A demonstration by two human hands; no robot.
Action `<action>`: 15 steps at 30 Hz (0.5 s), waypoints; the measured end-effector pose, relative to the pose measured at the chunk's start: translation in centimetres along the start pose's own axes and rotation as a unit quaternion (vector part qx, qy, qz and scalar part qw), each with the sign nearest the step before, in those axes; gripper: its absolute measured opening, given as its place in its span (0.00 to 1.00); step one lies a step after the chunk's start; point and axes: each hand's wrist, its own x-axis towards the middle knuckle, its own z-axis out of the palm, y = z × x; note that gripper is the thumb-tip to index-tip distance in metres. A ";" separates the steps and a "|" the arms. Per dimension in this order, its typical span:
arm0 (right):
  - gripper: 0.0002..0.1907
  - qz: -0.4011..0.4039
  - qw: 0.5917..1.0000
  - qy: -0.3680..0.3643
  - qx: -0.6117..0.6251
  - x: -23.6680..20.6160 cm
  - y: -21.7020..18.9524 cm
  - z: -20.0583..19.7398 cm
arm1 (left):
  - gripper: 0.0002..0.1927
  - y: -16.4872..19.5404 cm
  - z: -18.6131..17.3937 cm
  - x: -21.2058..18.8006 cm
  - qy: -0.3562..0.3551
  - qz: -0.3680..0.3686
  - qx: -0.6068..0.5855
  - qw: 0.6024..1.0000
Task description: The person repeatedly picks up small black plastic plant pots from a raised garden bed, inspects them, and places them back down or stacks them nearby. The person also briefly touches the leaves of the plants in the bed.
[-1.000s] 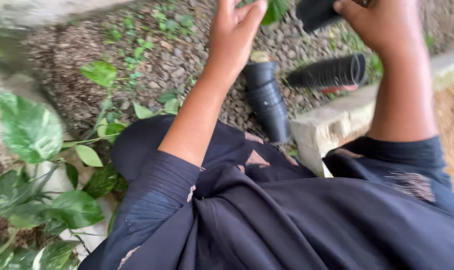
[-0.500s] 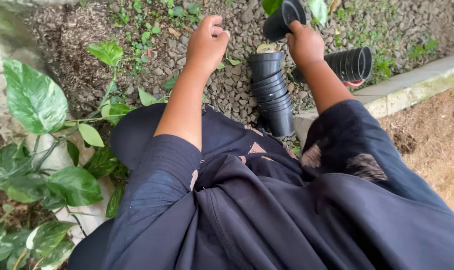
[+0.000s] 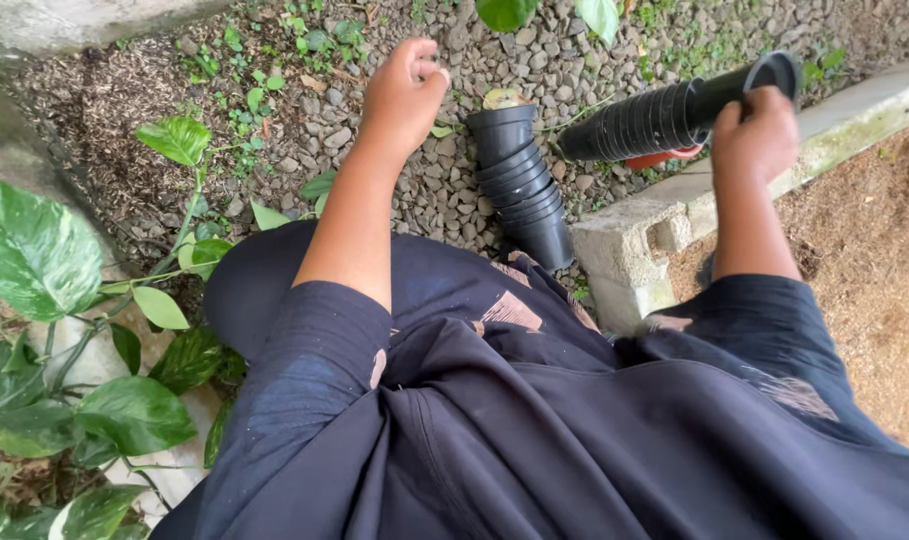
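My right hand (image 3: pixel 759 130) grips a small black plastic pot (image 3: pixel 749 80) and pushes it onto the end of a long stack of black nursery pots (image 3: pixel 639 122) lying on its side over the concrete curb. My left hand (image 3: pixel 404 95) hovers over the gravel with its fingers curled in and nothing visible in it, just left of a second stack of black pots (image 3: pixel 524 185) lying on the gravel. Dark sleeves and dark clothing fill the lower part of the view.
A concrete curb (image 3: pixel 654 235) runs from centre to upper right, with bare brown soil (image 3: pixel 874 260) beyond it. Broad-leaved green plants (image 3: pixel 34 250) crowd the left side. Gravel (image 3: pixel 574 60) with small weeds covers the ground ahead. An orange object (image 3: pixel 659 158) peeks from under the long stack.
My right hand swung right with the single pot, from above the gravel stack to the end of the long stack on the curb. My left hand stayed over the gravel.
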 end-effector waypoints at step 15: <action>0.31 -0.280 0.911 -0.236 0.192 -3.8 -24.0 6.3 | 0.22 0.3 0.2 -0.1 0.017 0.001 -0.008 1.000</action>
